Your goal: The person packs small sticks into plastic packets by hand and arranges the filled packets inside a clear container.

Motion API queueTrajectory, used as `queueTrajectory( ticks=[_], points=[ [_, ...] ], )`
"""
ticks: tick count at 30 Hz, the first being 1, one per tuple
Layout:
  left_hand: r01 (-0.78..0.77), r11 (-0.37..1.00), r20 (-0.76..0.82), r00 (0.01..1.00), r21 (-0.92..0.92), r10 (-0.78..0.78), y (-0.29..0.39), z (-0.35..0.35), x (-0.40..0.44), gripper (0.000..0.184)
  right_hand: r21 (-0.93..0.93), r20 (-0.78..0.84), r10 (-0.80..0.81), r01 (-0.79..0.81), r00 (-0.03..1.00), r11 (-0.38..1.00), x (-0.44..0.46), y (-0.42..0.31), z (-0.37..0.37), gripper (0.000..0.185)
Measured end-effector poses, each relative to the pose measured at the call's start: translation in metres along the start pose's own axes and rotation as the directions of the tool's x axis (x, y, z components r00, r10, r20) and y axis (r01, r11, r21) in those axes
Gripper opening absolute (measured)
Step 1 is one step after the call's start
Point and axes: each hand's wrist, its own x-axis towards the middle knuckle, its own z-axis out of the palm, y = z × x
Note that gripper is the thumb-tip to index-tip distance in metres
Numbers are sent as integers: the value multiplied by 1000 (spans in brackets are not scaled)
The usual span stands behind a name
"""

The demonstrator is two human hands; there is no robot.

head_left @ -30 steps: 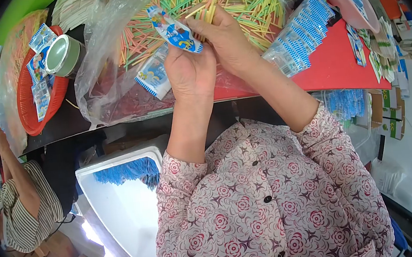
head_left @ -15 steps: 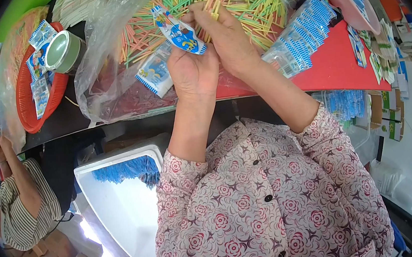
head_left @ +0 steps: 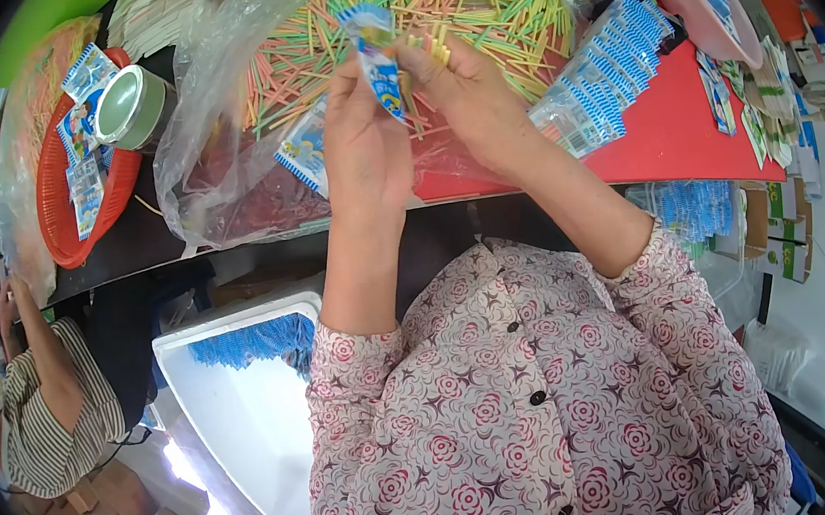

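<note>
My left hand (head_left: 366, 152) is closed on a small blue-and-white printed plastic packet (head_left: 380, 70), held upright above the table. Close beside it, my right hand (head_left: 480, 115) pinches a few thin yellowish sticks (head_left: 435, 48), its fingertips at the packet's edge. Whether the packet's mouth is open cannot be made out. Behind both hands spreads a heap of thin pink, green and yellow sticks (head_left: 518, 20) on clear plastic sheeting. Another packet (head_left: 303, 156) lies partly hidden behind my left wrist. To the right, a fanned row of blue-and-white packets (head_left: 604, 71) rests on the red surface.
A red basket (head_left: 54, 210) with packets and a green-white cup (head_left: 130, 108) stand at left. At back right sits a pink basin (head_left: 693, 12). A white bin (head_left: 239, 426) containing blue packets is below the table edge. Another person in a striped shirt (head_left: 61, 405) is at far left.
The packet has turned from lying tilted across my left palm to upright between my left fingers. My right hand with the sticks has moved slightly down, close to the packet.
</note>
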Motion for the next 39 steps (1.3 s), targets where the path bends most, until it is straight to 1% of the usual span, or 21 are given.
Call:
queueTrajectory(
  ticks=[3,5,6,9,11,15,16,17,18,19,20,21,22,23,24,25,26,27,29,30,39],
  points=[
    [-95,975,-2,995,202,98,8,-1,-7,15,-71,5,168,-167,986,983,-2,-19,-20,25],
    [-196,881,56,980,431,191,16,-1,-11,12,334,31,99,-103,995,937,3,-25,-35,26],
    [-194,881,57,980,431,189,18,-2,-13,12,520,31,61,-68,998,852,5,-29,-38,27],
    [-244,810,96,969,534,229,18,-5,-17,10,628,18,119,-104,993,771,-1,-52,-38,25],
    [-226,839,89,974,496,210,14,-6,-19,10,679,12,149,-118,989,725,-5,-55,-36,25],
    [-157,911,53,988,382,148,8,-6,-25,11,727,-47,-26,52,999,684,0,-40,-24,29],
    [-129,930,37,992,343,124,6,-5,-26,11,746,45,-313,176,949,642,17,-22,-26,29],
    [-101,947,21,995,304,100,5,-4,-26,10,775,126,-574,281,809,567,34,-5,-29,29],
    [-102,947,23,995,304,100,4,-5,-26,10,811,188,-783,356,593,464,41,-6,-27,29],
    [-87,952,24,996,293,83,3,-6,-26,10,811,188,-784,356,591,463,35,-7,-28,29],
    [-69,957,25,998,282,65,2,-7,-27,10,727,170,-558,279,812,628,17,-26,-22,29],
    [-51,961,25,999,271,46,1,-8,-27,10,640,110,-281,148,953,754,-1,-45,-17,28],
    [-51,961,24,999,270,46,0,-8,-27,10,561,13,18,-22,1000,827,-9,-54,-15,28],
    [-17,974,16,1000,228,14,0,-9,-28,10,561,14,18,-23,1000,828,-2,-45,-17,28],
    [16,983,9,1000,185,-18,-1,-9,-28,10,565,74,-304,211,950,798,14,-26,-21,28],
    [49,989,4,999,143,-50,-1,-9,-28,10,584,129,-592,422,796,694,29,-27,-16,28],
    [48,989,4,999,143,-49,-1,-8,-28,10,614,171,-815,587,553,528,35,-29,-12,29],
    [61,990,-5,998,125,-60,-2,-7,-29,10,615,172,-815,586,553,528,29,-30,-11,29],
    [88,992,-22,996,90,-87,-3,-5,-30,9,587,47,-415,311,909,748,-1,-34,-10,28],
    [88,992,-22,996,89,-87,-4,-5,-30,9,590,-21,-157,139,987,796,-8,-40,-8,28],
    [116,993,-73,991,-13,-116,-2,-7,-30,6,497,-31,-271,250,962,831,-10,-22,-5,26]
  ],
)
